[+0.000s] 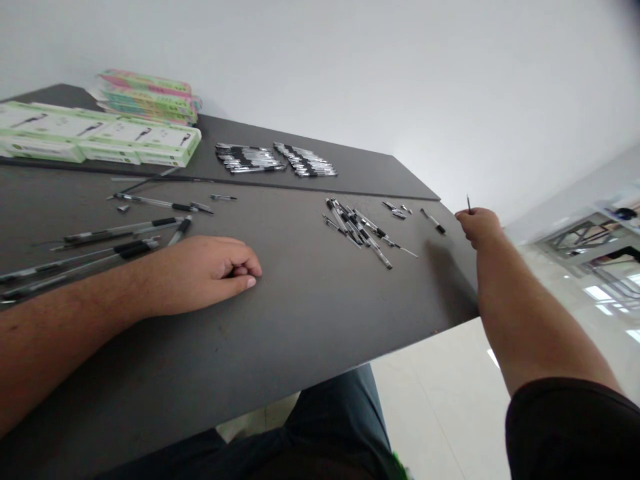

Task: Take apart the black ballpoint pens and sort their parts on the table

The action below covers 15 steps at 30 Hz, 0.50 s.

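Note:
My left hand (210,270) rests on the dark grey table top (310,333), its fingers curled loosely around nothing visible. Just beyond it lie several loose black-and-clear gel pens (120,243). My right hand (477,225) is raised over the table's right edge, pinching a thin dark pen refill (469,204) that sticks up from its fingertips. The nearest thing to that hand is a small black-and-clear pen part (433,221). Left of this part, a loose heap of pen parts (357,230) lies on the table.
Two tight rows of pens (250,158) lie at the back. Green-and-white boxes (95,137) and a stack of pink-and-green packets (150,97) stand at the far left. A seam crosses the table top. Below its edge are my legs (330,427) and a shiny tiled floor (440,393).

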### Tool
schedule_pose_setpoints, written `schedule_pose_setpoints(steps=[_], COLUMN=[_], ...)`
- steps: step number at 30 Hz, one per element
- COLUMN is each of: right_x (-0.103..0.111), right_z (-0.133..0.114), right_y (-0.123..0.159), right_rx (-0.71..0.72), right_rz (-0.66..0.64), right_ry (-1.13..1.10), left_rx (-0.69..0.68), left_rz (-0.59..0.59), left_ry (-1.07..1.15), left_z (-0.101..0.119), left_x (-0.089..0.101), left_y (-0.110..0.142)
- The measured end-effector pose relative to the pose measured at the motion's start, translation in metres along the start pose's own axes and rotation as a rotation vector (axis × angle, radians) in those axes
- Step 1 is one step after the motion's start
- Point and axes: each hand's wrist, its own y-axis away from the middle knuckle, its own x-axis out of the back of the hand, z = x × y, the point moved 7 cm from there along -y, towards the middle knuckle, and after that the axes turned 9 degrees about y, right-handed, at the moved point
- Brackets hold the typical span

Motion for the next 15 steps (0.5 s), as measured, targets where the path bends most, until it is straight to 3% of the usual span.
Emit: schedule_pose_setpoints(steps=[2,5,10,15], right_x=[0.008,0.018,0.037,0.059], right_z=[-0.012,-0.048,-0.125,-0.186], right_y=[-0.002,-0.004,0.009,0.033], right_rx=[-0.096,-0.102,0.032,0.302], right_rz=[0.032,0.063,0.092,0.111], right_ry=[-0.048,-0.134,-0.24,-0.194], left_rx=[0.013,0.017,0.024,-0.003], left_rz=[0.017,0.036,-0.009,0.003], left_ry=[-0.006,-0.004,-0.005,-0.004], left_z=[0.008,0.017,0.012,0.006], left_x=[0.002,0.005,0.003,0.002], left_y=[0.003,0.007,0.004,0.002])
